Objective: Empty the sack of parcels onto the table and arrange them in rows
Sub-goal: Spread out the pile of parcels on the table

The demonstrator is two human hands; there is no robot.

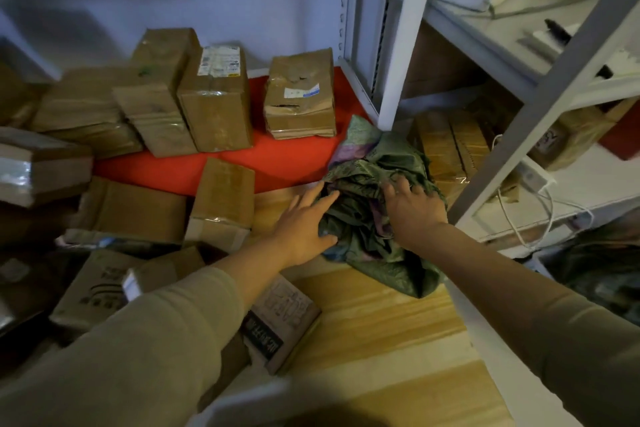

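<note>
The sack (374,204), green woven material with purple patches, lies crumpled and flat on the wooden worktop (374,329) at about 2 o'clock from the frame centre, against the white post of the shelving unit (401,45). The left hand (304,218) rests on the sack's 9 o'clock edge, fingers spread and extended, grip released. The right hand (414,204) presses on the sack's top at 3 o'clock, fingers splayed over the folds; whether the fingertips pinch fabric cannot be told. Both forearms wear tan sleeves.

Cardboard parcels occupy the worktop from 8 to 12 o'clock. A labelled box (216,97) stands upright on the red mat (287,156), touching a taller box at its 9 o'clock side. A dented box (301,94) stands apart at 12 o'clock. A smaller box (223,201) straddles the mat's near edge. A printed carton (280,319) lies partly beneath the left forearm. Parcels at 9 o'clock lie in a loose heap, not in rows.
</note>
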